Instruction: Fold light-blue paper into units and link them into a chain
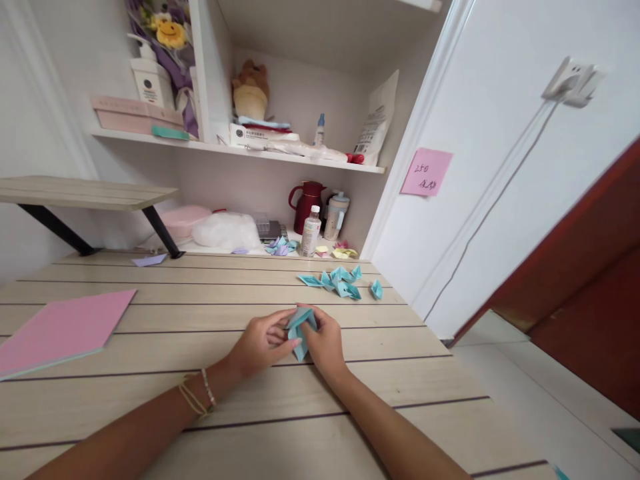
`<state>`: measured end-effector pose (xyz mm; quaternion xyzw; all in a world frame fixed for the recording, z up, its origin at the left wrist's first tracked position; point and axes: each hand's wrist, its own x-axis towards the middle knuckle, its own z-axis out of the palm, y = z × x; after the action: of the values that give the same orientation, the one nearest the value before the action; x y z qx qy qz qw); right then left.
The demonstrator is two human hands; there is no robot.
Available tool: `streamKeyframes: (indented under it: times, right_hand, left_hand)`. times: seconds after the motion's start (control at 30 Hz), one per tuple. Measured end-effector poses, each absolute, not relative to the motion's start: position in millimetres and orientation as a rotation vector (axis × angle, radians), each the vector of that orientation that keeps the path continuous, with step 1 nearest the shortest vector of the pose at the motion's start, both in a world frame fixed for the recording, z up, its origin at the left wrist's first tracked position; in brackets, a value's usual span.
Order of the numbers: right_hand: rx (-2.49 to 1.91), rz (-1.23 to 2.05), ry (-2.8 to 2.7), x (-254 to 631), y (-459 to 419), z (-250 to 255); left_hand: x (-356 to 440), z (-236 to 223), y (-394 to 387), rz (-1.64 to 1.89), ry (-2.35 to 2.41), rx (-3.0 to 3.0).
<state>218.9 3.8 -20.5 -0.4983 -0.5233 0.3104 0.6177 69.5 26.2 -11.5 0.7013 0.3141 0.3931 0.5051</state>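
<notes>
A folded piece of teal paper (301, 351) is held between both hands, just above the middle of the table. My left hand (261, 341) pinches its left side, thumb and fingertips closed on the paper. On the other side, my right hand (325, 339) grips it, the thumb pressing on the front face and the fingers behind, partly hidden. Beyond the hands lies a cluster of folded teal paper boats (341, 281), with a single teal boat (377, 289) a little apart to the right.
A stack of pink paper (70, 327) lies at left, near a small raised shelf (85, 192) on black legs. A bottle (311, 232), a red jug (308, 203) and more folded papers (281, 247) stand or lie along the back. A wall rises at right.
</notes>
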Motion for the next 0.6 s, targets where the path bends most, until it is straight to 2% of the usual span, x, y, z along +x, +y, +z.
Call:
streamKeyframes:
  times: [0.2, 0.37, 0.6]
  right_hand:
    - [-1.138, 0.454, -1.513, 223, -2, -10]
    - [-0.987, 0.172, -1.845, 225, -6, -9]
    - [-1.096, -0.104, -2.024, 230, -14, -8]
  left_hand:
    - [64, -12, 45, 0.933, 0.827, 1.204]
    - [60, -14, 50, 0.799, 0.722, 1.226]
    - [60, -18, 50, 0.792, 0.701, 1.293]
